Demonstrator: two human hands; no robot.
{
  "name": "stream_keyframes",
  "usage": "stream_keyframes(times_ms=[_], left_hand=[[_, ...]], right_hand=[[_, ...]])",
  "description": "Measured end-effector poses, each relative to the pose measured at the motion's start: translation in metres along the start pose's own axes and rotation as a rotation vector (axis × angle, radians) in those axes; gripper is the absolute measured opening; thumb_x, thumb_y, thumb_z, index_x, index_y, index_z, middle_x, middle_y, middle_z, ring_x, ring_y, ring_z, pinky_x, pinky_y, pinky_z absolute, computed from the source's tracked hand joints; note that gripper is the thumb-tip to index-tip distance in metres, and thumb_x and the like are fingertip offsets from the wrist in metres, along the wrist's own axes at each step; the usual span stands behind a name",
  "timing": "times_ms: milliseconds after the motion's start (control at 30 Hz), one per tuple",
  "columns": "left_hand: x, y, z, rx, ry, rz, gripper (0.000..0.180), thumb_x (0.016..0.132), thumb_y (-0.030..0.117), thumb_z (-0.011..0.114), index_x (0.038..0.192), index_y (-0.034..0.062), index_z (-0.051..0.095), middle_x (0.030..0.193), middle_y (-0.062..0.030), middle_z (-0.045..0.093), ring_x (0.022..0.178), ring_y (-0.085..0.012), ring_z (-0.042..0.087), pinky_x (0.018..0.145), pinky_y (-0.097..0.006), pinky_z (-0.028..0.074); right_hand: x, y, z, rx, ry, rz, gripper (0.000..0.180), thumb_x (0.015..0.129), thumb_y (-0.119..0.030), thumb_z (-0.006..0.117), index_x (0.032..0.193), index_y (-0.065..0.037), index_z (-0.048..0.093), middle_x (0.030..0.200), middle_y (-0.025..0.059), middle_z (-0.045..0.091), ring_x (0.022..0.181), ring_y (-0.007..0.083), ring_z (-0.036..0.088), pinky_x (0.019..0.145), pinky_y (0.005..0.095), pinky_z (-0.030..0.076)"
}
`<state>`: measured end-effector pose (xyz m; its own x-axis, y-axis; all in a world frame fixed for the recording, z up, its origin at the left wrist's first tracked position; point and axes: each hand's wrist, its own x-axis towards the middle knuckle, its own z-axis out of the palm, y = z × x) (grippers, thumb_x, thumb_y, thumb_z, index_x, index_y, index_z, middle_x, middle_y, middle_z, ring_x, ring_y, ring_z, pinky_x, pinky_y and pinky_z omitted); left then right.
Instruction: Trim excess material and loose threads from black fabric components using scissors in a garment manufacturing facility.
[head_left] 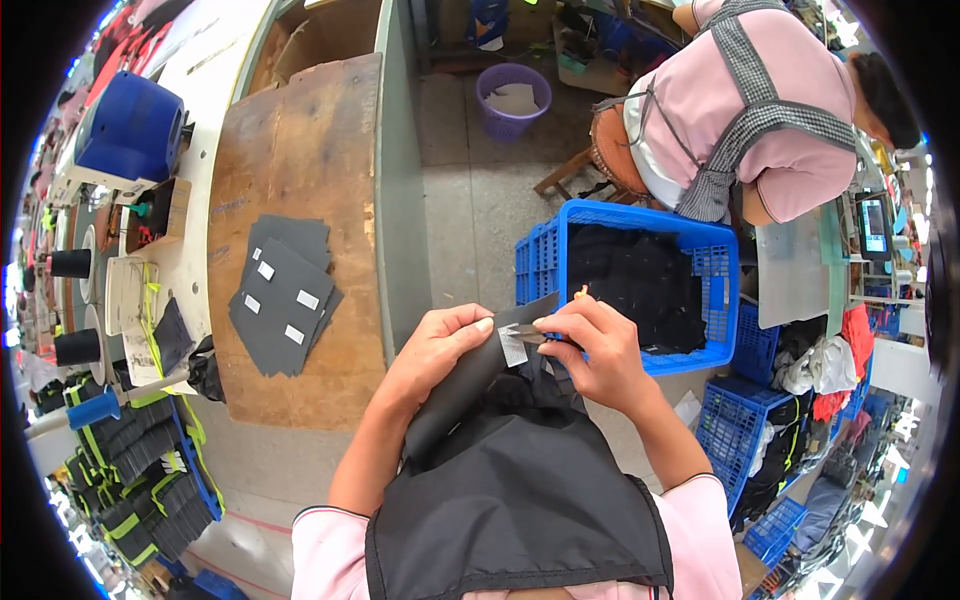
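Over my lap, my left hand is closed on a dark grey fabric piece, the thumb pressed on its top side. A white label shows on the piece, beside that thumb. My right hand grips small metal thread snips, their tips at the label; the fingers partly hide them, so I cannot tell if the blades are apart. More dark grey pieces with white labels lie fanned out in a pile on the wooden board at my left.
The worn wooden board has a grey panel along its right side. A blue crate holding black cloth stands ahead right, near a seated co-worker. Farther off is a purple basket. Sewing machine parts line the left.
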<state>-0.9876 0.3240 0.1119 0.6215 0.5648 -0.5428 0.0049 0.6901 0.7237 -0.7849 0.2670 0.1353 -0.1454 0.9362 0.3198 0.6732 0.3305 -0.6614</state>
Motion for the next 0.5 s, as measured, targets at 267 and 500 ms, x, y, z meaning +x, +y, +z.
stream_keyframes(times_ms=[267, 500], left_hand=[[0.000, -0.001, -0.006, -0.008, -0.026, 0.010, 0.016, 0.088, 0.019, 0.055, 0.090, 0.0030, 0.058, 0.075, 0.0017, 0.059, 0.062, -0.0021, 0.052, 0.055, -0.017, 0.042], [-0.006, 0.003, -0.007, -0.035, 0.005, -0.008, 0.018, 0.089, 0.019, 0.052, 0.091, 0.0022, 0.059, 0.073, 0.0015, 0.058, 0.063, -0.0033, 0.052, 0.058, -0.018, 0.042]], right_hand=[[0.010, 0.003, -0.003, -0.071, -0.220, -0.078, 0.024, 0.064, -0.005, 0.071, 0.086, -0.007, 0.062, 0.075, 0.0064, 0.057, 0.062, 0.0219, 0.056, 0.054, 0.0297, 0.044], [0.003, 0.001, 0.007, 0.072, -0.015, 0.080, 0.025, 0.065, -0.002, 0.072, 0.088, -0.005, 0.062, 0.076, 0.0086, 0.057, 0.061, 0.0227, 0.057, 0.054, 0.0291, 0.046]])
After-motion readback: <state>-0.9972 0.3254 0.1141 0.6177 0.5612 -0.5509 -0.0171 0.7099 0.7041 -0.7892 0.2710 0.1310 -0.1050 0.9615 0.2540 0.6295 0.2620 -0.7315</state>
